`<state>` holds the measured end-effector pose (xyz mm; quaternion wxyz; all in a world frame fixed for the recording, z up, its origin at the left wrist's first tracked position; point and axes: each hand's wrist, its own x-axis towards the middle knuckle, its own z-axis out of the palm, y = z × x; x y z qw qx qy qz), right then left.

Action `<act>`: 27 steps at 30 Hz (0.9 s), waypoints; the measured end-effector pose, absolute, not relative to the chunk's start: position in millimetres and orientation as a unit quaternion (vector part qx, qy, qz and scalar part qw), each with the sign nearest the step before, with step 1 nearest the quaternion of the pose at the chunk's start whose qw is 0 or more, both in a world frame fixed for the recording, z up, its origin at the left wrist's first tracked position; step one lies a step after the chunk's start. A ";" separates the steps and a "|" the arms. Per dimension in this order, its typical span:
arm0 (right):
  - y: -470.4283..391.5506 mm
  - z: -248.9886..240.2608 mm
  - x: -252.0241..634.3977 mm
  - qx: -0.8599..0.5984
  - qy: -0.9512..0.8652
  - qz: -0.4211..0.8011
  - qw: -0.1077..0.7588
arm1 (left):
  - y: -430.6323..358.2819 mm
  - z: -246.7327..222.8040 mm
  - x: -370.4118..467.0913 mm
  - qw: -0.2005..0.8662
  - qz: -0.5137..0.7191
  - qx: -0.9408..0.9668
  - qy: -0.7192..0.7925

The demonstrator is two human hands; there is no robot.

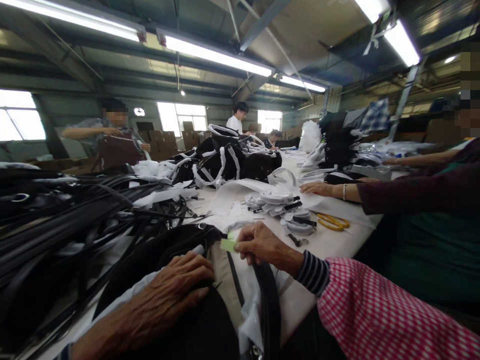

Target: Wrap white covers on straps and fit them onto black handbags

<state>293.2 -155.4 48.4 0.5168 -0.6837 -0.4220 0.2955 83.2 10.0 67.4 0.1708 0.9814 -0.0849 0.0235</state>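
A black bag [180,325] with a beige lining [221,267] lies in front of me on the table. My left hand [180,285] rests flat on it, fingers stretched forward beside the zipper edge. Between thumb and fingers, my right hand [258,245] pinches a small light-green paper tag [227,245] just over the bag's far edge. A black strap [268,300] and some thin white wrapping [250,310] run along the bag's right side. What lies under my left palm is hidden.
Yellow-handled scissors [332,221] and wrapped white bundles [275,197] lie ahead. Black straps [56,240] are heaped left, stuffed black bags [228,162] behind. At right, a co-worker's hand [318,189] touches white sheeting. Other people stand farther back.
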 end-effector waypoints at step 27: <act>-94.0 20.3 249.5 -0.777 -0.550 0.093 0.292 | 19.2 66.9 73.3 0.034 0.151 0.980 -0.126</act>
